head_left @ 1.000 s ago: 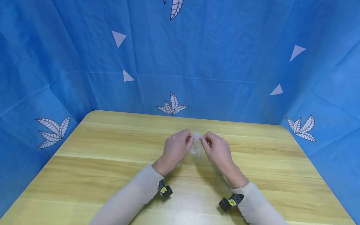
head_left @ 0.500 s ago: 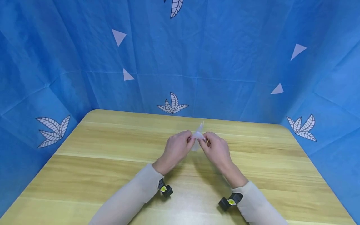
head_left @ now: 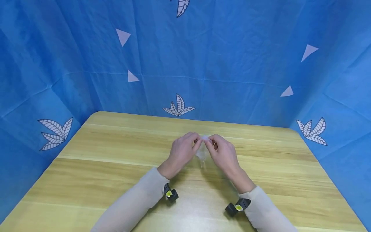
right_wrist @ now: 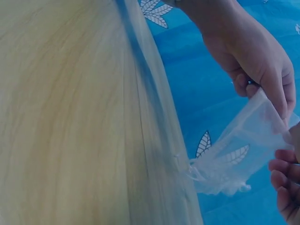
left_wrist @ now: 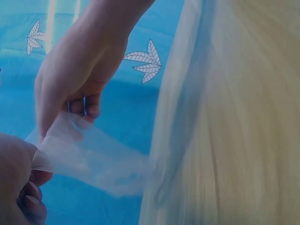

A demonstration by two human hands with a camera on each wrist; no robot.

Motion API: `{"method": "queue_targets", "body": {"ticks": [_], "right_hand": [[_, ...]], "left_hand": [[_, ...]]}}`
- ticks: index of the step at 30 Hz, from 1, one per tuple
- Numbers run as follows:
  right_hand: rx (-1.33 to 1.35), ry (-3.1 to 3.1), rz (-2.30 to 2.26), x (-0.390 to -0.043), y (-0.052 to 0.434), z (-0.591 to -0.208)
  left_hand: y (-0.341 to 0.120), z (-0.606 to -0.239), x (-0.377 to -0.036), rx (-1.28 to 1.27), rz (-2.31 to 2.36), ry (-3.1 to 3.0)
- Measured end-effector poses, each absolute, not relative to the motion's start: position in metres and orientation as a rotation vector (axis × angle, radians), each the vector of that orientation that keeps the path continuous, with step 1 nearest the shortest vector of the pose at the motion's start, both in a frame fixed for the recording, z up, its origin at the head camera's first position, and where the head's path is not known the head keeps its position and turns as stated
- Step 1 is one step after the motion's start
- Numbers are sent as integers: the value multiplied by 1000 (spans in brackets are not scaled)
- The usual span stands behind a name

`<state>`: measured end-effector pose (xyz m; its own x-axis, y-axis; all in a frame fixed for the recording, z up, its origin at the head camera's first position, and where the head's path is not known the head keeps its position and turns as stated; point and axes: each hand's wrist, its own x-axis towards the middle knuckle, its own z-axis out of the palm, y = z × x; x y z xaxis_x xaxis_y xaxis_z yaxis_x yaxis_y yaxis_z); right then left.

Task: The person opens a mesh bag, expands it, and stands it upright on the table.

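A small sheer mesh pouch (head_left: 202, 151) is pinched at its top edge between the left hand (head_left: 182, 151) and right hand (head_left: 223, 154), held together above the wooden table (head_left: 87, 167); its mouth seems mid-opening, so a gentle outward pull is likely needed.

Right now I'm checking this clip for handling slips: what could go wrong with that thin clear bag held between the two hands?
1. The clear bag is pinched only at its top edge by the left hand and right hand; pulling apart may tear the thin film.
2. It hangs above the table, so a loosened pinch could drop it.
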<state>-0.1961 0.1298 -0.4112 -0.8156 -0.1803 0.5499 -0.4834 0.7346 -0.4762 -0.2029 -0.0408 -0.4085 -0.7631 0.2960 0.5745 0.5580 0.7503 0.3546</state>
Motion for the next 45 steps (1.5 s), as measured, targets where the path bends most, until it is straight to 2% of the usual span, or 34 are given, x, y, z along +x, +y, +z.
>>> {"method": "queue_targets", "body": {"ticks": [9,26,32,45], "right_hand": [[498,-2365,770,-196,130,-413],[621,-2442,808,-195,130,-410],[700,-2436,762,-194,128,-411],[544,-2411,657,-194,128,-411]], "left_hand": [[-38,-409,-199,-755,-693,-2360],[-43,-408,-203,-773,-592,-2299],[-43,-409,-203,-696,-637,-2302],[-38,-405,-199,-697,-675,-2359]]}}
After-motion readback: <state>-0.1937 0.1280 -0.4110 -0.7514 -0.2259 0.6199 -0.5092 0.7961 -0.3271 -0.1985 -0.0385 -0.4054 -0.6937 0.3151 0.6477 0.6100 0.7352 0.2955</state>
